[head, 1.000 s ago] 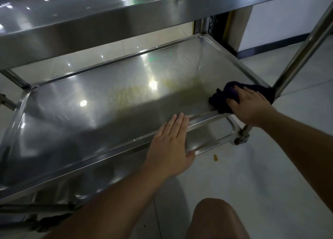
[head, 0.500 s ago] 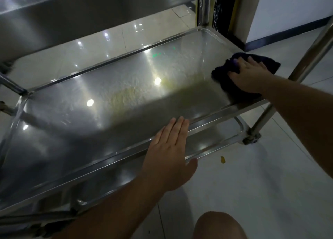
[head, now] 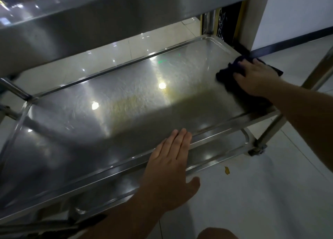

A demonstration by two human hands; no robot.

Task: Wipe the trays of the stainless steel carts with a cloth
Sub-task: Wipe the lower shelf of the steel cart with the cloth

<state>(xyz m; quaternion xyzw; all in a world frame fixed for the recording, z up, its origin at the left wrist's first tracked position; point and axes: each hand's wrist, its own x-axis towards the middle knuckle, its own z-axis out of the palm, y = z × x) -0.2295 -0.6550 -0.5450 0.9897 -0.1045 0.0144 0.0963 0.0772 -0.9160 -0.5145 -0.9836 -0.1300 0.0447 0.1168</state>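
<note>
head view: cloth point(head: 226, 74) at tray point(head: 126, 101) right end, pressed flat under right hand point(head: 255, 77), fingers spread. left hand point(head: 171, 159) flat on near rim, holding nothing. yellowish film lies left of cloth, along tray's long axis; right hand nearer.

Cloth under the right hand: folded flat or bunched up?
Bunched. The dark cloth shows crumpled, uneven edges around the right hand pressing it onto the tray.
</note>
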